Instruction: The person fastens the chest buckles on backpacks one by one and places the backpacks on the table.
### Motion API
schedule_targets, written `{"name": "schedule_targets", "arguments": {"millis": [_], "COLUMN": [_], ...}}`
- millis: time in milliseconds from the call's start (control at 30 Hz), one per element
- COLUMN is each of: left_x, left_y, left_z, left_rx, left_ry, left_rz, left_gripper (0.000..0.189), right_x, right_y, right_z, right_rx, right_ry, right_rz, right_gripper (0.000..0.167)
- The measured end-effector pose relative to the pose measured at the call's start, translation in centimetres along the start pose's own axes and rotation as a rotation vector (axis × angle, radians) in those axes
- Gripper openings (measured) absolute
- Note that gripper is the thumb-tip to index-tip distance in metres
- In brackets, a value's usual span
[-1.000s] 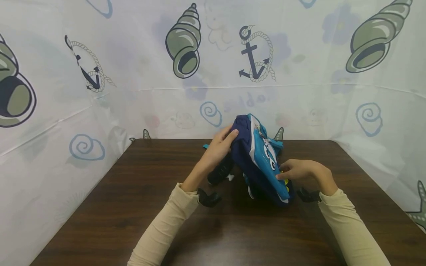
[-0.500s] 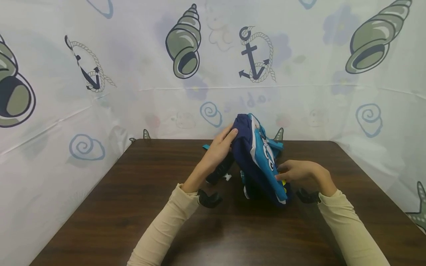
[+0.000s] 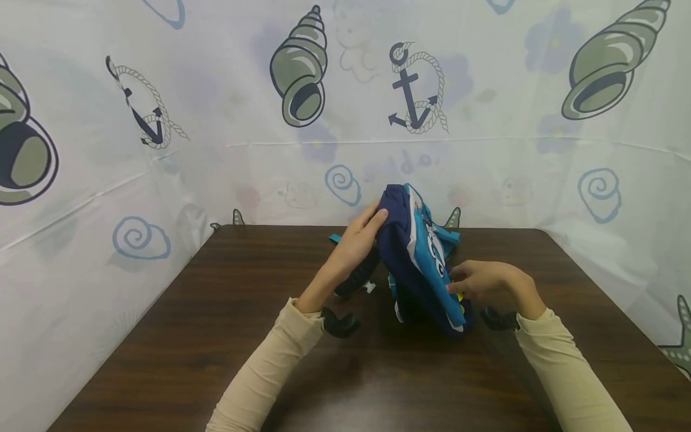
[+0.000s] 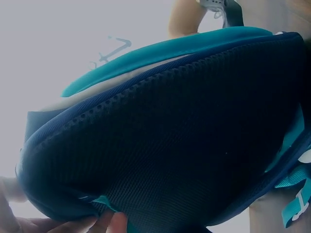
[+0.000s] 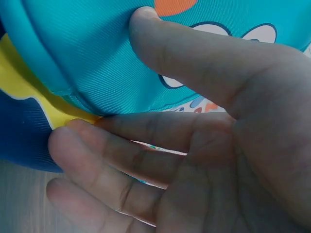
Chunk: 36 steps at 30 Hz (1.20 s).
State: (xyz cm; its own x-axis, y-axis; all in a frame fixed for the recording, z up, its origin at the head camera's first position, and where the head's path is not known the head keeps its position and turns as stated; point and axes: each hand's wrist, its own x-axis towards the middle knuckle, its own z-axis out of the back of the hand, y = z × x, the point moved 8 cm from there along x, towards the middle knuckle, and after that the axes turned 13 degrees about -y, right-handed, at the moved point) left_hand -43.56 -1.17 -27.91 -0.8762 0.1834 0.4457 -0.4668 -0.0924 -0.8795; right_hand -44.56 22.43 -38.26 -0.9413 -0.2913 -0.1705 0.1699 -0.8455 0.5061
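A small navy and teal backpack point(image 3: 396, 240) with cartoon eyes on its front leans over on the table. My left hand point(image 3: 353, 243) grips its upper left part, the thumb on the near side and the fingers mostly hidden behind. In the left wrist view those fingers point(image 4: 114, 224) lie by a teal loop at the dark mesh back panel point(image 4: 160, 136). At the lower front is my right hand point(image 3: 488, 277). Its thumb point(image 5: 146, 29) rests on the teal front, and the fairly straight fingers touch the side near a yellow patch point(image 5: 68, 109).
Black padded straps point(image 3: 358, 277) hang behind the backpack, close to the table. A teal strap with a white buckle point(image 4: 300, 201) dangles at one side. The brown wooden table point(image 3: 232, 336) meets a patterned white curtain point(image 3: 227, 108) at its back and sides.
Between the first frame and the second, the backpack's lower end shifts slightly left, and the right hand barely moves with it. The left hand keeps its grip. Since then nothing visibly differs.
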Motion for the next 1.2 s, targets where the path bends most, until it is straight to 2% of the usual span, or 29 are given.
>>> {"name": "schedule_targets", "arguments": {"millis": [267, 533, 700, 967, 1200], "left_x": [0.0, 0.1, -0.1, -0.4, -0.3], "left_y": [0.0, -0.2, -0.4, -0.4, -0.4], "left_z": [0.2, 0.2, 0.1, -0.1, -0.3], "left_rx": [0.016, 0.033, 0.025, 0.016, 0.020], "left_ry": [-0.034, -0.040, -0.039, -0.036, -0.028], "left_rz": [0.002, -0.015, -0.036, -0.030, -0.040], "left_gripper": [0.058, 0.059, 0.060, 0.060, 0.060], "right_x": [0.4, 0.5, 0.2, 0.1, 0.2], "right_y": [0.6, 1.1, 1.3, 1.2, 1.1], "right_z": [-0.4, -0.7, -0.7, -0.7, -0.7], "right_rx": [-0.006, 0.001, 0.016, 0.044, 0.058], "right_ry": [-0.008, -0.016, -0.011, -0.004, 0.001], "right_rz": [0.041, 0.074, 0.073, 0.044, 0.027], "right_gripper": [0.072, 0.052, 0.053, 0.062, 0.063]}}
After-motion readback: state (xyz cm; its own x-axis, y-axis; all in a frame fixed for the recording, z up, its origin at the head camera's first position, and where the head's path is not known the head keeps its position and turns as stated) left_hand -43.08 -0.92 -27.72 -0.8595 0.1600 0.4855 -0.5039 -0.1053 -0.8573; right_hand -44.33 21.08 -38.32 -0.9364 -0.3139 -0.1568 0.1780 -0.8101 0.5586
